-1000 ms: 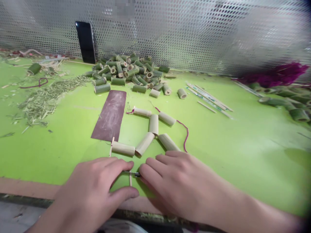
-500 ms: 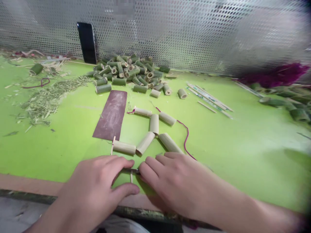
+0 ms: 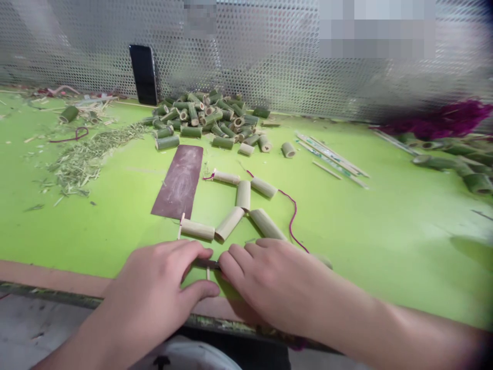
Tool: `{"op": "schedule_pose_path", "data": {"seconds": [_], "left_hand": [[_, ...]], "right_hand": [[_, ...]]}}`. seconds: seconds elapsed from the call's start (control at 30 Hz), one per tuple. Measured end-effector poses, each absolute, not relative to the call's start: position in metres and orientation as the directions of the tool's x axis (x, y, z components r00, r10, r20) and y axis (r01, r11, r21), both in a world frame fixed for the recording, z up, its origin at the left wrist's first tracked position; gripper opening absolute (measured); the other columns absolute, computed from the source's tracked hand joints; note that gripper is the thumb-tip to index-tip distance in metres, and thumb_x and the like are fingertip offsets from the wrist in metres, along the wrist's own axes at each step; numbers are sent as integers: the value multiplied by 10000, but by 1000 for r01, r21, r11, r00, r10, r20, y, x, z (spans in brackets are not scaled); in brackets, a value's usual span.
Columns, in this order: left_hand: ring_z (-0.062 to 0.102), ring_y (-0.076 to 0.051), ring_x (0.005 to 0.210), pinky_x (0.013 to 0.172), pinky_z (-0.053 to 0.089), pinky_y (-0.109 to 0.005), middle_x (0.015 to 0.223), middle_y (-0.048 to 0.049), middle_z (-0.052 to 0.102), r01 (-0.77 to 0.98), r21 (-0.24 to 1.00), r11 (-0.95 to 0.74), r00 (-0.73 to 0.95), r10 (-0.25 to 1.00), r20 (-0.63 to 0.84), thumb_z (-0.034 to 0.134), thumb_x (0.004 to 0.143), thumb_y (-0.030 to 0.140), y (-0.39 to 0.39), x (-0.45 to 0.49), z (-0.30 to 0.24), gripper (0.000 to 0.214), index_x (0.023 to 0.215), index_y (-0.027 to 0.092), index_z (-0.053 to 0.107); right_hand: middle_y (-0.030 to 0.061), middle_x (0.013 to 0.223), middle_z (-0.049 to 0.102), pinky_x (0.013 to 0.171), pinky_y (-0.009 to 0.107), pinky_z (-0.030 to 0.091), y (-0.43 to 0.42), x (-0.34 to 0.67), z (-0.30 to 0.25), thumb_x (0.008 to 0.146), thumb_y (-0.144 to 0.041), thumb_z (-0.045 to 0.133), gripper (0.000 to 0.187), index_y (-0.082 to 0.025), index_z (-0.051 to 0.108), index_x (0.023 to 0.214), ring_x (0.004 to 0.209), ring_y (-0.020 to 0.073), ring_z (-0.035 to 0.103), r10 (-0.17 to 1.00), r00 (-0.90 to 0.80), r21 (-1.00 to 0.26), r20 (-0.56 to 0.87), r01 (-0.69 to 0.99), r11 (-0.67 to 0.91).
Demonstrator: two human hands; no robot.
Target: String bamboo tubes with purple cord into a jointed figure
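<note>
Bamboo tube segments [image 3: 229, 224] lie beside magenta cord [image 3: 292, 221], while the left hand [image 3: 154, 288] and right hand [image 3: 269, 280] grasp a dark slim rod [image 3: 206, 264].

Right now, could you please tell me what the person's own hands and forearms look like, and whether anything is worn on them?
The left hand and the right hand are both bare, with no gloves, rings or watch in view. The left forearm and the right forearm show no sleeve, cable or marking.
</note>
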State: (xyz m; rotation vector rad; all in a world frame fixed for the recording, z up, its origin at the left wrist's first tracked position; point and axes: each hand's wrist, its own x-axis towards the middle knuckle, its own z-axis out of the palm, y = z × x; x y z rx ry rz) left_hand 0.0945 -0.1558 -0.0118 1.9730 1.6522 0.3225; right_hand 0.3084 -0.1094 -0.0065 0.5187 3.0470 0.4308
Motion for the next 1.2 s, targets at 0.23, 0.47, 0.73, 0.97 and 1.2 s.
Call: {"op": "schedule_pose_path", "data": {"seconds": [0.23, 0.47, 0.73, 0.97, 1.2], "left_hand": [[721, -222, 758, 681, 529, -287, 782, 24, 731, 832, 548, -85, 204, 966, -160, 727, 848, 333, -155, 95, -7, 233, 1078, 325, 766], [715, -230, 759, 589, 461, -275, 776, 26, 729, 846, 530, -62, 193, 962, -195, 732, 833, 336, -153, 98, -1, 219, 1047, 331, 777], [686, -192, 708, 531, 391, -247, 725, 38, 695, 845, 521, -117, 231, 960, -157, 748, 823, 333, -152, 96, -3, 159, 980, 315, 771], [554, -145, 545, 510, 324, -252, 630, 78, 637, 836, 539, -100, 233, 955, -183, 772, 784, 333, -148, 94, -1, 43, 825, 320, 769], [569, -163, 570, 547, 357, -263, 710, 64, 693, 841, 530, -110, 227, 961, -160, 781, 794, 362, -150, 92, -2, 126, 920, 351, 786]], "right_hand": [[-12, 674, 595, 571, 368, 74, -106, 307, -4, 929, -133, 529, 92, -192, 502, 864, 496, 133, 423, 314, -948, 228, -53, 295, 928], [-25, 655, 588, 546, 363, 62, -103, 306, -3, 891, -179, 606, 95, -205, 521, 858, 468, 144, 430, 308, -949, 208, -70, 288, 935], [-19, 655, 576, 564, 363, 95, -110, 308, -9, 915, -147, 513, 66, -200, 494, 879, 503, 153, 447, 310, -950, 280, 15, 302, 911], [-11, 675, 586, 564, 354, 141, -113, 302, -10, 947, -181, 487, 74, -199, 498, 876, 521, 169, 465, 341, -936, 233, 87, 352, 907], [-17, 698, 609, 549, 345, 133, -111, 301, -6, 909, -180, 579, 55, -191, 526, 900, 542, 169, 515, 343, -938, 204, 54, 346, 916]]}}
